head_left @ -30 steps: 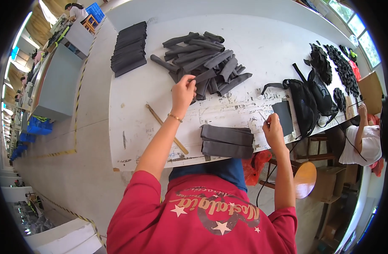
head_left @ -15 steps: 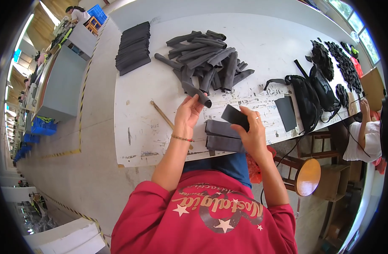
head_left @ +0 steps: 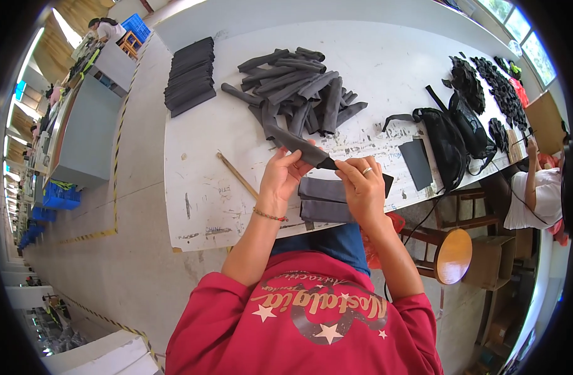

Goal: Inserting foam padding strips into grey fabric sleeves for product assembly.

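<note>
grey fabric tube (head_left: 308, 152) in left fingers (head_left: 291, 159), black panel (head_left: 388, 182) in right fingers (head_left: 356, 174)

A round-topped wooden stool (head_left: 453, 256) stands near a cardboard box (head_left: 491, 262). At left, blue crates (head_left: 61, 195) sit beside a grey workbench (head_left: 86, 134).

On the table (head_left: 386, 65), cloth tubes (head_left: 299, 86) lie right of a stack (head_left: 191, 77).

At twelve-to-one o'clock of the stool-side arm, the stiff black rectangular panel (head_left: 388, 180) is mostly covered by the right hand (head_left: 363, 190); how far it enters the dark grey fabric tube (head_left: 304, 149) cannot be told. At three o'clock, the white-shirted co-worker (head_left: 528, 197) is cut off.
</note>
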Demonstrator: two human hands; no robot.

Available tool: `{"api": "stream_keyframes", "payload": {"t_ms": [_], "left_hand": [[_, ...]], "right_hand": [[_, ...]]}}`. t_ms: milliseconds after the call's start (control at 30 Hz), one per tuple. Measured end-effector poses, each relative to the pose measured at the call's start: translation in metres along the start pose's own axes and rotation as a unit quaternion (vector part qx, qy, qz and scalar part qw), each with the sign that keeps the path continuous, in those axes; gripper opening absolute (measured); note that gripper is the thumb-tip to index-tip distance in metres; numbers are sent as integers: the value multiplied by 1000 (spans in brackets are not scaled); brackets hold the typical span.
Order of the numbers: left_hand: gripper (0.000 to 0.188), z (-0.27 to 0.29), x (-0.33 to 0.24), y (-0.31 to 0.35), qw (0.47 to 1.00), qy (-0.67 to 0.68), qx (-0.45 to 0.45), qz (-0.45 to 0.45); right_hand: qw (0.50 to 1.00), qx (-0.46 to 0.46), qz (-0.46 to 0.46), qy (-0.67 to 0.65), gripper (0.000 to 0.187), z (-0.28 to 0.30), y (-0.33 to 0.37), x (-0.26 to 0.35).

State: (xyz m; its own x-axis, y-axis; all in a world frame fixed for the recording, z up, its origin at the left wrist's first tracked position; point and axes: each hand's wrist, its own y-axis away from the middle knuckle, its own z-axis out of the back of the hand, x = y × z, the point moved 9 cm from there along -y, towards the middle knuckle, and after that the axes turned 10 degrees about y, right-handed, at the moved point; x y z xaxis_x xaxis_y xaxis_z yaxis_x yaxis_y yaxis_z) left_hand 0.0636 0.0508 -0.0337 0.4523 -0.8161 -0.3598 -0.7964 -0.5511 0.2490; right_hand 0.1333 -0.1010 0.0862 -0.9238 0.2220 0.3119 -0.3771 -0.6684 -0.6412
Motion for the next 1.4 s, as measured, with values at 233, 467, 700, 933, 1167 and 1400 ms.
{"api": "stream_keyframes", "payload": {"t_ms": [233,467,700,933,1167,1400], "left_hand": [[24,-5,-3,1,999,34,13,-3],[24,-4,0,-1,998,54,16,16],[24,-3,7,2,997,58,22,40],[29,-20,7,13,998,29,38,36],[38,-57,-5,44,991,-44,87,-93],[24,-65,-5,26,978,-85,136,-133]], "right_hand": [[1000,17,8,-4,23,10,-1,4],[1000,23,9,2,22,16,-6,6],[999,35,22,17,22,13,-10,6],[994,23,71,74,26,12,-11,13],[999,-2,6,-31,47,5,-13,22],[998,56,10,12,40,-20,3,38]]}}
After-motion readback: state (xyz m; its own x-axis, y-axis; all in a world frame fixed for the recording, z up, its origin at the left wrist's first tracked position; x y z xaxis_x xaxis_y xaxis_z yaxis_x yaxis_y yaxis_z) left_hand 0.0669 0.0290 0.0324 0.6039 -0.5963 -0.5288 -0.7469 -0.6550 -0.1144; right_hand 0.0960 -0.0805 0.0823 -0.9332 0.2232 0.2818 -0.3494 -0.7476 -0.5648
